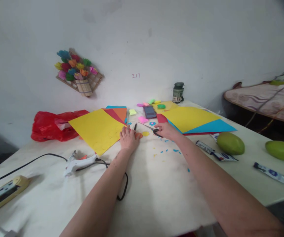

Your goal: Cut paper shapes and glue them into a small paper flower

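My right hand (166, 131) is closed round the handles of a pair of scissors (148, 127), whose blades point left above the table. My left hand (129, 138) lies palm down, fingers out, at the right corner of a yellow paper sheet (98, 130). Beside its thumb is an orange paper piece (139, 135), partly covered by the hand. A yellow paper cut-out (145, 133) lies just right of that. A black pen (135, 126) sits beyond the left fingertips. Behind the scissor blades lies a blue paper flower (152, 123) with a pink centre.
A white glue gun (80, 164) with a black cable and a power strip (5, 194) are on the left. Blue paper scraps (176, 151) dot the table. Glue tubes (273, 173) and green fruits (230, 143) lie right. A bottle (178, 92) stands behind yellow sheets (191, 118).
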`<state>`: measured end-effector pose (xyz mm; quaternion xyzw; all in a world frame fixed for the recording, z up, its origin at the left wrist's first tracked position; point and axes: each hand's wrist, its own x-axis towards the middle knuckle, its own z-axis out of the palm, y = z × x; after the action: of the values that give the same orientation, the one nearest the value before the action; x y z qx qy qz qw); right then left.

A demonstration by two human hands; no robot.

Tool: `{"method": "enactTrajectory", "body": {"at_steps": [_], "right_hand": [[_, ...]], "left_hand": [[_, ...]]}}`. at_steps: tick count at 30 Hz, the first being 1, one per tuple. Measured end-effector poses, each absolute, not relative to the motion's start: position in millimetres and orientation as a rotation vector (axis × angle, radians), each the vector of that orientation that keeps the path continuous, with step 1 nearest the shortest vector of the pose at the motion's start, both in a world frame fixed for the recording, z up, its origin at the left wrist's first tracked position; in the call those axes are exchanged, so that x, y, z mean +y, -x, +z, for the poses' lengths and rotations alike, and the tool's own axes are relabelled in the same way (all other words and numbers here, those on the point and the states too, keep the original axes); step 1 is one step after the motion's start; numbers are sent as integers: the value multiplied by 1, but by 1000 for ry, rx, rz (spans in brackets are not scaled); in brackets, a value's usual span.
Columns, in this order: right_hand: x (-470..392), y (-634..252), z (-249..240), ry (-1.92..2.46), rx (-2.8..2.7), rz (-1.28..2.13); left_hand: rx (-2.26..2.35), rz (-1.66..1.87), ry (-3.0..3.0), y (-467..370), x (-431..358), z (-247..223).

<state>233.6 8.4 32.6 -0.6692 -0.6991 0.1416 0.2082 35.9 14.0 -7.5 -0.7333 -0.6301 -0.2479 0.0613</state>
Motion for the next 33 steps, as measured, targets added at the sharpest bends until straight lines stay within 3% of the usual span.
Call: {"method": "enactTrajectory", "body": {"at_steps": [11,20,25,33], "right_hand": [[11,-233,23,1721,-1885,334],[6,-238,30,1780,-1995,229],[7,-240,27,1814,-2086,114],[5,-238,29,1971,-2084,6]], "left_hand": [[-2193,-951,2388,-25,29,-9],[-2085,-1982,2189,-16,25,-8],[-2154,-2355,2311,-16,16,1],[-2212,-2363,2357,-12,18,1]]}}
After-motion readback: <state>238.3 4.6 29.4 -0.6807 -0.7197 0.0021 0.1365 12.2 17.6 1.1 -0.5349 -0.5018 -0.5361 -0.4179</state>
